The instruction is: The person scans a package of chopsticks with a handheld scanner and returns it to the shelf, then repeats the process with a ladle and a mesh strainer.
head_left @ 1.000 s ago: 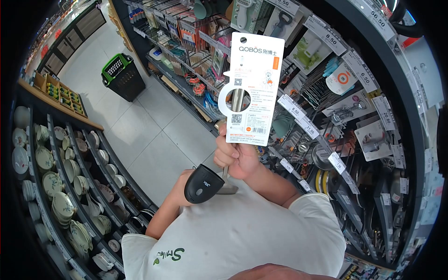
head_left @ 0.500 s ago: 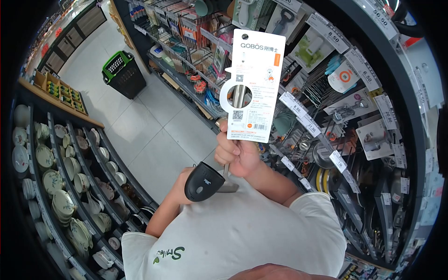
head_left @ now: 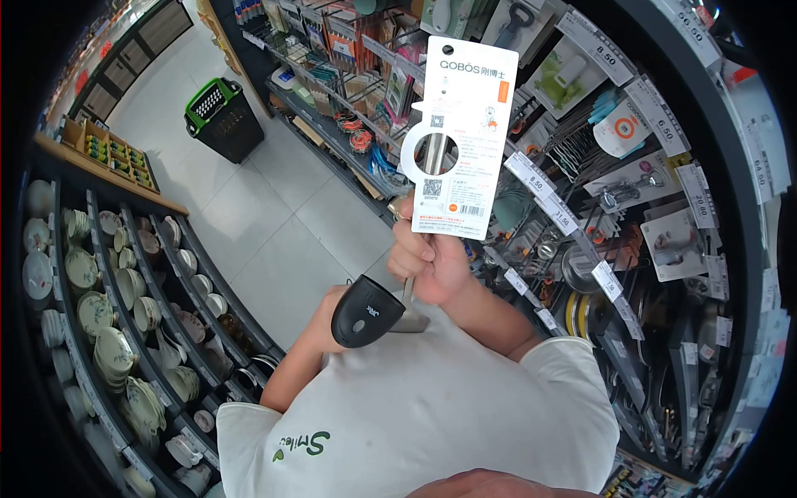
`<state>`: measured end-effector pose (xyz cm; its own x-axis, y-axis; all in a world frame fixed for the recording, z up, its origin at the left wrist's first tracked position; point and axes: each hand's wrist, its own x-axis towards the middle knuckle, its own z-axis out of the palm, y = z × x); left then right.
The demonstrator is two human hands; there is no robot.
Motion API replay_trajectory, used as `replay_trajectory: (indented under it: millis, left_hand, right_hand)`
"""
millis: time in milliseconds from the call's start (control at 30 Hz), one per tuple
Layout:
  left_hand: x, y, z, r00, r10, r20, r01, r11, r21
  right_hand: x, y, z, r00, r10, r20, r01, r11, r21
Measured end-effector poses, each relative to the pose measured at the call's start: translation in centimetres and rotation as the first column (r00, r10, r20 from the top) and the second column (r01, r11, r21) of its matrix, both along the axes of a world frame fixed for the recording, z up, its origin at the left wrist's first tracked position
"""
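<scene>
My right hand [head_left: 432,264] is wrapped round the neck of a metal kitchen utensil [head_left: 433,155]. Its silver handle shows through the round hole of a white cardboard hang card [head_left: 469,108] printed with QR codes and a barcode. Below my fist the utensil's flat metal end sits close to my shirt, partly behind the scanner. My left hand [head_left: 328,322] grips a black barcode scanner [head_left: 363,314], which hides most of the fingers. The scanner's head is just left of the utensil's lower end, below the card.
Shelves of bowls and plates [head_left: 112,349] line the left. On the right, a rack holds hanging kitchen tools and price tags [head_left: 610,282]. A black basket with a green rim [head_left: 228,133] stands on the tiled floor [head_left: 290,236] ahead.
The card, the utensil and my right hand appear slightly higher and further right, and the surroundings shift similarly. The scanner also sits a little higher. Both grips are unchanged.
</scene>
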<state>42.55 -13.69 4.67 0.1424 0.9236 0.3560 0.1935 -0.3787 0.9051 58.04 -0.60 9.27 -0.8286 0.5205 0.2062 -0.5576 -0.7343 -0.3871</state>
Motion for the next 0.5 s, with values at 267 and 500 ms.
replay_trajectory:
  millis: [267,500]
  left_hand:
    - [-0.1,-0.6,-0.6,0.998,0.055,0.021,-0.052,0.993,-0.109]
    - [-0.4,-0.9,-2.8,0.994,0.11,-0.018,-0.11,0.994,-0.014]
  right_hand:
    - [-0.5,1.0,0.2,0.999,-0.019,-0.046,0.015,0.997,-0.074]
    - [-1.4,1.2,0.9,1.0,-0.019,-0.012,0.018,0.999,-0.039]
